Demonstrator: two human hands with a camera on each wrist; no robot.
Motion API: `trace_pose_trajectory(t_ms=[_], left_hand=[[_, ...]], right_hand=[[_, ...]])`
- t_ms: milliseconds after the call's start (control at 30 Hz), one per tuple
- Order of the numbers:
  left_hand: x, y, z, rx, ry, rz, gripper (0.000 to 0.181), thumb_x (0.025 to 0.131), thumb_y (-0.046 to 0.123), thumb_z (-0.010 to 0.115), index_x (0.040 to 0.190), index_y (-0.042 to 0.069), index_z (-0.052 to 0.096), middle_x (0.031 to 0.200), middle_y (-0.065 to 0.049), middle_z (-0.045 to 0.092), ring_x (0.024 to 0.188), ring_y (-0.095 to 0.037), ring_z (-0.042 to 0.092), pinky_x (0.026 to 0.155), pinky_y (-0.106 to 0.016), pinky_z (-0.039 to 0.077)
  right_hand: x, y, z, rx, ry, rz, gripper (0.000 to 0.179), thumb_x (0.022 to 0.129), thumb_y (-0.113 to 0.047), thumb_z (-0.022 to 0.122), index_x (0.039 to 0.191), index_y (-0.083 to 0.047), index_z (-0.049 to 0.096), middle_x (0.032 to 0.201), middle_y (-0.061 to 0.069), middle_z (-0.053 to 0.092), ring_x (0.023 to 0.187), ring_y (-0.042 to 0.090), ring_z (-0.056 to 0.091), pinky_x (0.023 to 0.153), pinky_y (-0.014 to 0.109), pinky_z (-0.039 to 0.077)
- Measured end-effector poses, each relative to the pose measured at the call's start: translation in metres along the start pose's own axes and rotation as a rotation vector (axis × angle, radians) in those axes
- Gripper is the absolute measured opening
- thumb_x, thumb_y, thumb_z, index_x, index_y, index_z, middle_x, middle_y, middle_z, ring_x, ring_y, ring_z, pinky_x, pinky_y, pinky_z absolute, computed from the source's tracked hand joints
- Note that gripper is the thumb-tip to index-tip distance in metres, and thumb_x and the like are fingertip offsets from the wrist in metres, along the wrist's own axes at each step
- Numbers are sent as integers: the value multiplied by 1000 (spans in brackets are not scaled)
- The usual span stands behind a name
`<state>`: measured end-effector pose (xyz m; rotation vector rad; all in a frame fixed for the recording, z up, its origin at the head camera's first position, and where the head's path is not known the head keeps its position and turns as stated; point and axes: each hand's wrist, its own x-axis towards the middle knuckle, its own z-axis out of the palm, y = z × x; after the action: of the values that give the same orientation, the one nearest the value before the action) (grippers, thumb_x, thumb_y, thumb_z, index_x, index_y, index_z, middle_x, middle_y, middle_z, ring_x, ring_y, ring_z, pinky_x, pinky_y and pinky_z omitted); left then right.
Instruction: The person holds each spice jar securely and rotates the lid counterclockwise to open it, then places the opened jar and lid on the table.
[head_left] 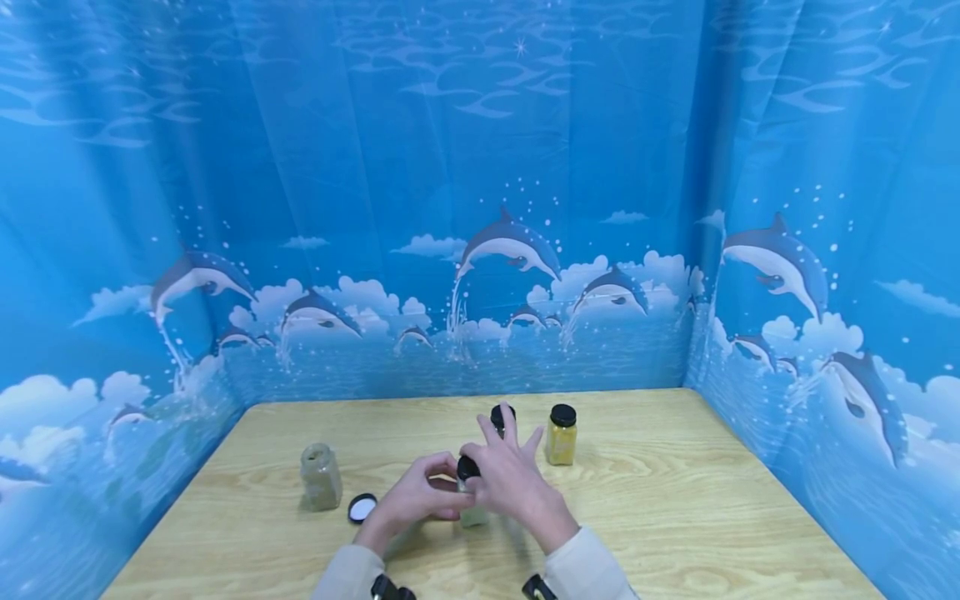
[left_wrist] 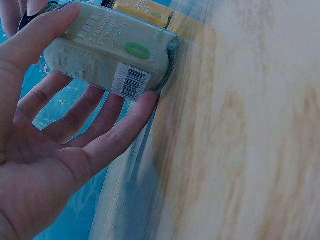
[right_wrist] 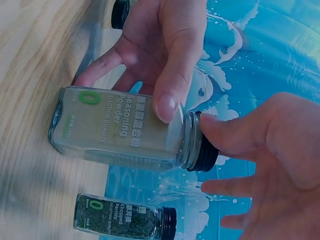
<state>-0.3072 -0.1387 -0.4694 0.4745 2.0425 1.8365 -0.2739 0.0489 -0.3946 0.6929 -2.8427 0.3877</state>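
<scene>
A square glass jar of pale seasoning powder (right_wrist: 120, 125) stands between my hands, near the table's front middle in the head view. My left hand (head_left: 420, 496) grips its side, thumb on one face and fingers on the far faces, as the left wrist view shows. At its top, my right hand (head_left: 513, 483) has thumb and fingers around the black lid (right_wrist: 206, 150). A ring of glass neck shows below that lid. Behind the right hand is a chopped parsley jar (right_wrist: 120, 215), black-capped and partly hidden in the head view.
A black-lidded jar of yellow powder (head_left: 562, 437) stands right of the hands. To the left are an uncapped glass jar (head_left: 321, 479) and a loose black lid (head_left: 362, 508), white inside up. Blue dolphin curtains (head_left: 480, 208) border the wooden table (head_left: 690, 508).
</scene>
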Motion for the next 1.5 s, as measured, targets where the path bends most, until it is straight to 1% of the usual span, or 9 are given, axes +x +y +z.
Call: trace_pose_trajectory(t_ms=[333,500,600,733,800,967,1167,1300,1500], left_hand=[[1,0,0,15,5,-14,41,85,16,84,115,-1,61,114,-11,72,101,-22,73,82,-44,66],[2,0,0,18,0,-13,39,85,18,84,112,2,62,115,-11,72,101,-22,73,81,-42,66],[1,-1,-1,15,-3,-7,37,84,18,85,111,3,62,115,-12,72,101,-22,73,81,-42,66],[0,-2,-3,15,2,2,38,83,16,85,111,4,63,115,-12,71,101,-23,73,81,-42,66],[-1,-2,-4,21,8,5,38,83,16,85,112,4,63,116,-12,71,101,-23,72,81,-42,66],[-3,-1,-8,28,20,6,40,85,16,84,117,5,63,117,-11,70,104,-22,71,83,-42,65],[-8,3,-16,58,31,-5,47,87,22,83,127,8,63,123,-11,69,109,-23,69,86,-43,64],[-9,4,-22,64,40,-10,49,88,24,82,131,9,62,126,-12,68,111,-23,68,88,-43,64],[-13,2,-32,79,85,-5,55,88,24,82,136,9,60,130,-14,66,115,-25,66,91,-43,63]], right_hand=[[-2,0,-2,25,-2,-29,40,85,-26,83,123,-21,71,160,19,43,154,55,17,101,96,14],[-3,0,-4,48,1,-26,41,85,-27,84,123,-19,71,159,19,44,155,54,17,101,96,14],[-3,1,-6,61,11,-28,41,85,-26,83,123,-17,70,152,17,51,152,51,24,102,93,22],[-1,2,-8,55,18,-21,39,90,-24,79,126,-13,68,132,10,61,139,39,40,100,73,46],[0,3,-8,47,15,-16,39,93,-24,75,129,-12,66,125,7,63,132,34,44,94,60,51],[2,4,-9,82,30,-14,42,94,-22,74,133,-10,64,125,9,65,119,30,49,85,46,51],[3,7,-9,93,46,-23,41,95,-16,70,136,-19,64,118,9,64,100,23,50,69,31,45],[4,9,-7,99,62,-19,35,96,-18,70,131,-20,67,114,9,65,95,23,51,66,31,45],[3,11,-4,135,40,19,33,90,-28,79,119,-15,69,113,10,74,99,28,63,81,45,57]])
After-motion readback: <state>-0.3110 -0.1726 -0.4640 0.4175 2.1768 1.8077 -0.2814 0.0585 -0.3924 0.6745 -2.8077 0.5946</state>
